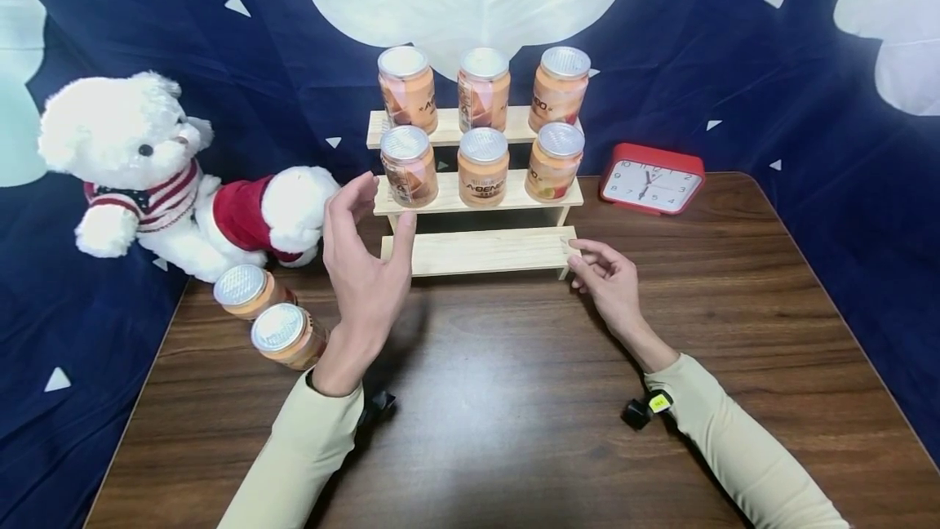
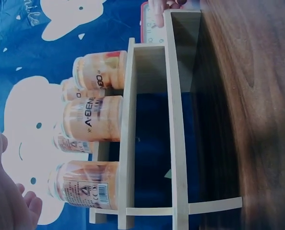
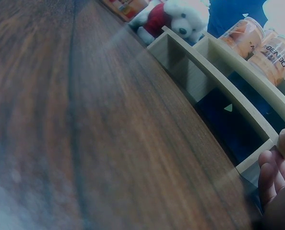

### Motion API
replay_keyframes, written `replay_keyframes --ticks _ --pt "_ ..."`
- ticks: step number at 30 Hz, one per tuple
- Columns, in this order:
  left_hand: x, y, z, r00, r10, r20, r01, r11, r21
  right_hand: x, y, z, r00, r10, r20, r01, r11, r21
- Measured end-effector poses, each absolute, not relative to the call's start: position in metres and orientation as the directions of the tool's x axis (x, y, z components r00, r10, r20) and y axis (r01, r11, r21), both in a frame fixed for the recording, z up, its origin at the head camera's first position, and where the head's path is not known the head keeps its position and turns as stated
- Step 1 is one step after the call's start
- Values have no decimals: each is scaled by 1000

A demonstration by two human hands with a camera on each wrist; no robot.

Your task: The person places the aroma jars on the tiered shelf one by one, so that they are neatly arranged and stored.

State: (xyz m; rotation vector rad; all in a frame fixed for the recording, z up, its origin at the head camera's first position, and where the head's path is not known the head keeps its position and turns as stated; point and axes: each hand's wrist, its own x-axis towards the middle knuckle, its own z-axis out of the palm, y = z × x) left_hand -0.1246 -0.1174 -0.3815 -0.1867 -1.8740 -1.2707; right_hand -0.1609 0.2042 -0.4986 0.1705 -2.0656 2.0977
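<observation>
A three-tier wooden display stand (image 1: 485, 254) holds orange jars with silver lids on its two upper tiers; the lowest tier is bare. My left hand (image 1: 365, 268) is raised at the stand's left end, thumb and fingers spread apart with nothing between them. Nearest to it is the left jar (image 1: 409, 168) of the middle tier. In the left wrist view, this jar (image 2: 87, 184) stands just beyond the fingertips (image 2: 34, 203). My right hand (image 1: 608, 280) pinches the right end of the lowest tier, thumb and forefinger at its corner, other fingers curled.
Two more jars (image 1: 290, 337) stand at the table's left side, close to my left forearm. Behind them a white teddy bear (image 1: 242, 215) in red shorts leans by the curtain. A red alarm clock (image 1: 652, 180) stands right of the stand. The wooden table (image 1: 499, 398) stretches in front.
</observation>
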Motion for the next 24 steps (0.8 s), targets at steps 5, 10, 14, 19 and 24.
replay_keyframes --ticks 5,10,14,19,24 --pt "-114 -123 -384 -622 -307 720 558 471 683 -162 204 -499 -974 60 219 -220 -11 -975" --pt "-102 -128 -385 -620 -295 727 560 482 674 -161 205 -499 -973 61 222 -223 -11 -975" --pt "-96 -132 -388 -619 -281 734 558 501 662 -161 207 -499 -973 64 221 -223 -16 -975" --pt "-88 -142 -396 -623 -275 732 543 521 659 -161 206 -500 -975 61 213 -214 -12 -977" --pt "-81 -156 -405 -621 -287 729 516 551 656 -161 205 -500 -976 59 211 -212 -10 -977"
